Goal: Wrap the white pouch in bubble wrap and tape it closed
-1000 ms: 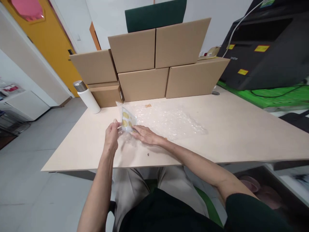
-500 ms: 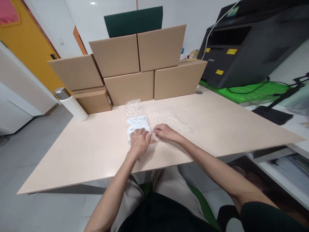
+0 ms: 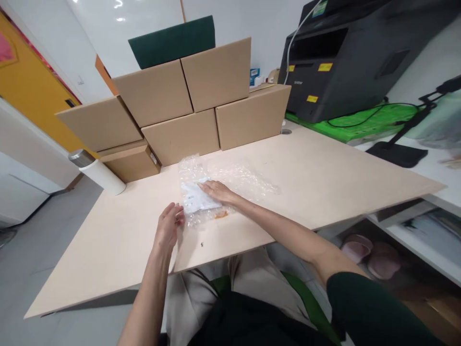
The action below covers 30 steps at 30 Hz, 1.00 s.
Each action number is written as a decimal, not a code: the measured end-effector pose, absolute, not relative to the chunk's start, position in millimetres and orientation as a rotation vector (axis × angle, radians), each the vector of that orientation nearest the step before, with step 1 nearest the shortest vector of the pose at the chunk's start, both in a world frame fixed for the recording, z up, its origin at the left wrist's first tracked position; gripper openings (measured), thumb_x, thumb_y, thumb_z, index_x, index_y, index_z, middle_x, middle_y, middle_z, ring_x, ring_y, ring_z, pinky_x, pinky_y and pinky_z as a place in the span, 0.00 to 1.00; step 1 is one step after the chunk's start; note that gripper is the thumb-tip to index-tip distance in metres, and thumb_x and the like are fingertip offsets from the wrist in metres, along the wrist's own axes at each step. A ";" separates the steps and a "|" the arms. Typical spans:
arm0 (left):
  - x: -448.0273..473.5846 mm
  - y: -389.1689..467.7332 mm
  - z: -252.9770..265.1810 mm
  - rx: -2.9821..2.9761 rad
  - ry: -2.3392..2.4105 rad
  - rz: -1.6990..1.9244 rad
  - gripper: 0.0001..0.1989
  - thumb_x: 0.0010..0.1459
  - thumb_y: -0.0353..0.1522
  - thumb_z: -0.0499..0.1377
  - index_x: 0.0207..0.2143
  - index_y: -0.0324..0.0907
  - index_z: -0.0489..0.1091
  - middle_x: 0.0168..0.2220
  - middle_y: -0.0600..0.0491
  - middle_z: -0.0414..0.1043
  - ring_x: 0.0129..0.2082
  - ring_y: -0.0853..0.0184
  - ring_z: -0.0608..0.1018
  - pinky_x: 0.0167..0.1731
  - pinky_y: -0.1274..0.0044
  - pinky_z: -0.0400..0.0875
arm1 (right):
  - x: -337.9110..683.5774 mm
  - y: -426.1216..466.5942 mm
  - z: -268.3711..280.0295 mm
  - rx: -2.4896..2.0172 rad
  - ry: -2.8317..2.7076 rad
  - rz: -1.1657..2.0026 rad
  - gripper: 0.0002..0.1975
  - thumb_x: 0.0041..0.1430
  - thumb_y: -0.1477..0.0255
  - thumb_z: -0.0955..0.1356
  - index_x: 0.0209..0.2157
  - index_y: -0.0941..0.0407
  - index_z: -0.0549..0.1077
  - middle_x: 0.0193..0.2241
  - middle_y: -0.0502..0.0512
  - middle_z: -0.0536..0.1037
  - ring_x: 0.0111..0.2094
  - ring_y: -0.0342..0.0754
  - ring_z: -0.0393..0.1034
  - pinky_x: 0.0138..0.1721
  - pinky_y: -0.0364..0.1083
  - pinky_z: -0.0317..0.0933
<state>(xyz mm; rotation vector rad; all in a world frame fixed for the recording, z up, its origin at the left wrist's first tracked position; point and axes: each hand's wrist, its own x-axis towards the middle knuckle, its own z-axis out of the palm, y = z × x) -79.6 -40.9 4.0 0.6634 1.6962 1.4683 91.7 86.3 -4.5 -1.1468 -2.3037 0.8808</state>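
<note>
A flat white packet lies on a sheet of bubble wrap near the middle of the table. My right hand rests flat across the packet's upper right part, fingers stretched out and covering some of it. At the left edge of the wrap is my left hand, its fingers bent and closed on the edge; the fingertips are partly hidden. Clear wrap shows beyond the packet at the top and spreads to the right. A small orange patch shows by the packet's lower right side.
Cardboard boxes are stacked along the back, with a dark green box on top. A white bottle with a metal cap stands at the left. To the right are a dark printer and a black stand.
My left hand has moved off the packet to the wrap's left edge. My right hand has gone from the wrap on the right onto the packet. The view has shifted and tilted slightly.
</note>
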 end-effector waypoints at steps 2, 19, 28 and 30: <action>-64.0 -38.6 14.8 0.741 1.637 1.537 0.27 0.51 0.42 0.64 0.51 0.40 0.69 0.47 0.44 0.76 0.42 0.63 0.79 0.37 0.74 0.71 | 101.4 85.4 -2.3 -1.085 -2.148 1.058 0.29 0.69 0.50 0.55 0.39 0.56 0.76 0.42 0.60 0.79 0.45 0.54 0.71 0.47 0.49 0.60; 83.4 51.3 -4.1 2.079 1.527 0.800 0.22 0.67 0.43 0.47 0.53 0.45 0.73 0.59 0.45 0.70 0.62 0.52 0.65 0.60 0.56 0.55 | 229.1 126.2 -6.2 -1.345 -1.260 1.161 0.04 0.51 0.75 0.67 0.24 0.55 0.71 0.24 0.50 0.75 0.29 0.45 0.68 0.31 0.42 0.61; 85.5 52.3 -19.0 2.222 1.556 0.581 0.23 0.68 0.42 0.46 0.57 0.45 0.70 0.63 0.46 0.65 0.65 0.51 0.60 0.60 0.53 0.54 | 221.4 161.4 -3.7 -1.738 -1.581 0.873 0.24 0.46 0.53 0.75 0.37 0.58 0.74 0.39 0.62 0.79 0.46 0.56 0.71 0.42 0.46 0.62; 83.9 49.5 -19.2 2.232 1.554 0.570 0.23 0.67 0.41 0.46 0.58 0.45 0.69 0.64 0.47 0.63 0.66 0.52 0.59 0.61 0.53 0.54 | 213.0 162.4 -1.2 -1.717 -1.606 1.014 0.28 0.42 0.54 0.77 0.37 0.60 0.74 0.37 0.62 0.79 0.43 0.56 0.72 0.40 0.46 0.63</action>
